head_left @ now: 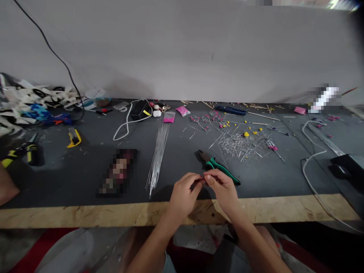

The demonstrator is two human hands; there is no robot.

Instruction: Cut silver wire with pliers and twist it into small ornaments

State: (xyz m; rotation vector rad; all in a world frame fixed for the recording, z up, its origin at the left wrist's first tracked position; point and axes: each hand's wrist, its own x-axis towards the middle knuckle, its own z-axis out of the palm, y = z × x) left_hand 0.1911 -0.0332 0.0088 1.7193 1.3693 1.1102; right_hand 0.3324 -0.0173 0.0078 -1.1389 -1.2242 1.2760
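Note:
My left hand (pixel 185 193) and my right hand (pixel 223 189) meet at the fingertips above the table's front edge. Both are closed in a pinch, and whatever sits between the fingers is too small to make out. Just beyond my right hand lie green-handled pliers (pixel 220 167), partly covered by that hand. To the left of my left hand, a bundle of thin metal wires (pixel 158 155) lies lengthwise. A heap of short wire offcuts (pixel 240 146) is behind the pliers. Several small round wire pieces with pink bits (pixel 218 119) lie farther back.
Pink packets (pixel 169 117) and a white cable (pixel 121 131) lie at the back. On the left are a yellow cutter (pixel 74 137), black-yellow pliers (pixel 31 151) and another person's arm (pixel 7 185). A blurred-out flat object (pixel 118 172) lies nearer. Another white cable (pixel 309 155) crosses the right side.

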